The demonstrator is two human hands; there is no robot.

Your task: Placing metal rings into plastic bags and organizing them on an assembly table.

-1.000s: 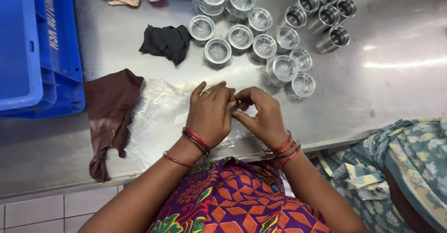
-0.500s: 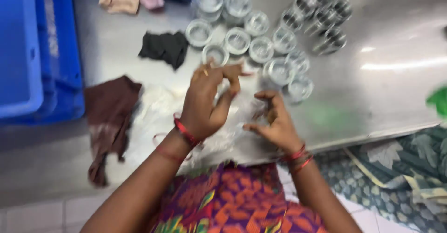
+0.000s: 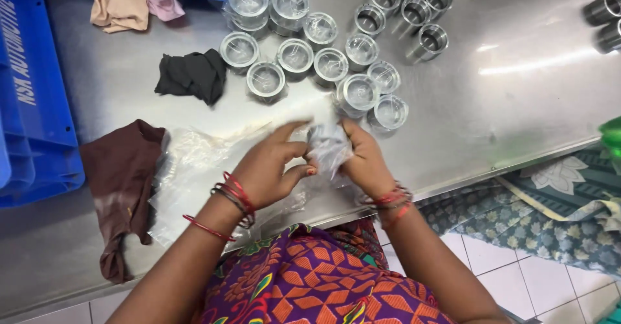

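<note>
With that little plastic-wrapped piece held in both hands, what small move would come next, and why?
Probably a short reach forward to set the bagged piece beside the wrapped metal cups. Left hand and right hand pinch it between them, its plastic looks pulled around it, and the finished ones stand in rows just ahead.

Both forearms reaching in from the near edge, converging toward the middle. Left hand (image 3: 268, 168) back-up, wrist bent slightly inward, index finger stretched toward the far side, thumb tucked across to the right, tip pinching against the curled fingers. Bangles stacked at the left wrist, one thin ring sitting lower down the forearm. Right hand (image 3: 365, 162) just beside it, back facing up and right, fingers curled inward and closed in a pinch, thumb pointing far. Fingertips of the two hands nearly touching. Bangles bunched at the right wrist.
</note>
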